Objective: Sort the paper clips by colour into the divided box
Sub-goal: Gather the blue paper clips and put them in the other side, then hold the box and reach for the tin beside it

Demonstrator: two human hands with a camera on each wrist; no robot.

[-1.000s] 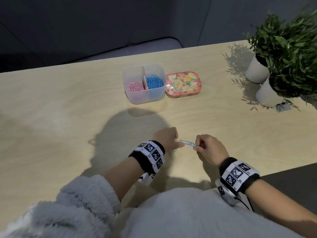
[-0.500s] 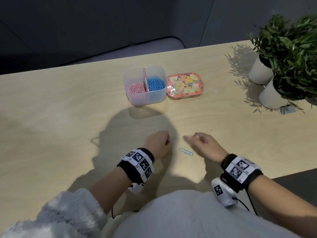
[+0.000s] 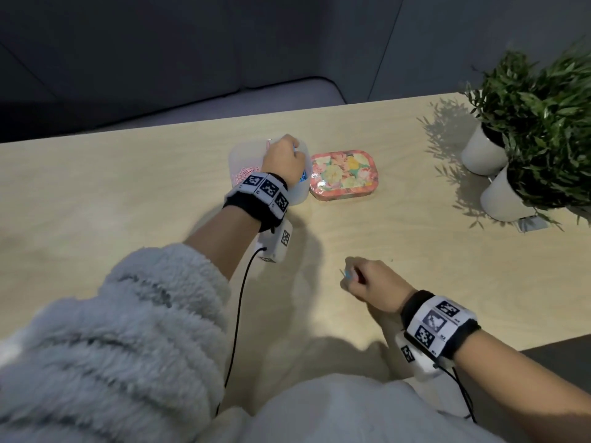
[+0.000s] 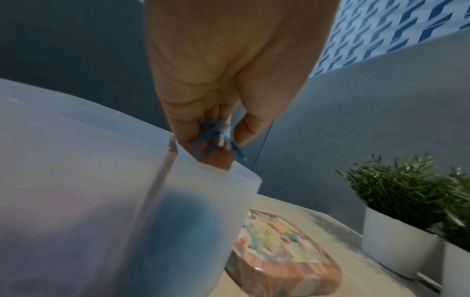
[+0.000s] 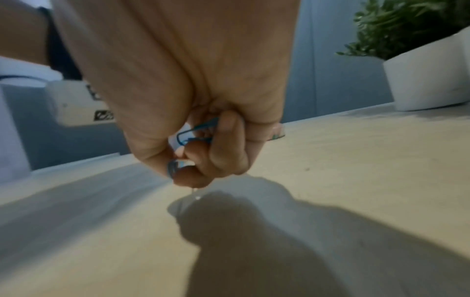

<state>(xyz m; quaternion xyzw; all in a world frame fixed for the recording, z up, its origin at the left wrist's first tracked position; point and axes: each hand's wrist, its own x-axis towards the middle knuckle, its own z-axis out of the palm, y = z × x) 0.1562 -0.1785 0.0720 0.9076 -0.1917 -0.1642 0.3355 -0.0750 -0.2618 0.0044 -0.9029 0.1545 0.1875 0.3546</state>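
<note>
The divided box (image 3: 236, 155) is translucent plastic and stands at the table's far middle, with pink clips (image 3: 245, 172) in its left half and blue clips (image 3: 303, 177) in its right. My left hand (image 3: 283, 156) hovers over the box and pinches blue paper clips (image 4: 216, 138) above the right compartment (image 4: 203, 211). My right hand (image 3: 367, 279) is low over the table near the front and grips blue paper clips (image 5: 195, 132) in curled fingers (image 5: 223, 148).
A floral tin (image 3: 343, 175) lies just right of the box. Two white pots with green plants (image 3: 499, 174) stand at the right edge. The pale wooden table (image 3: 128, 193) ends close to my body.
My left hand has travelled from the table's front to above the box, carrying blue clips. The blue clip that lay on the table is now in my right hand.
</note>
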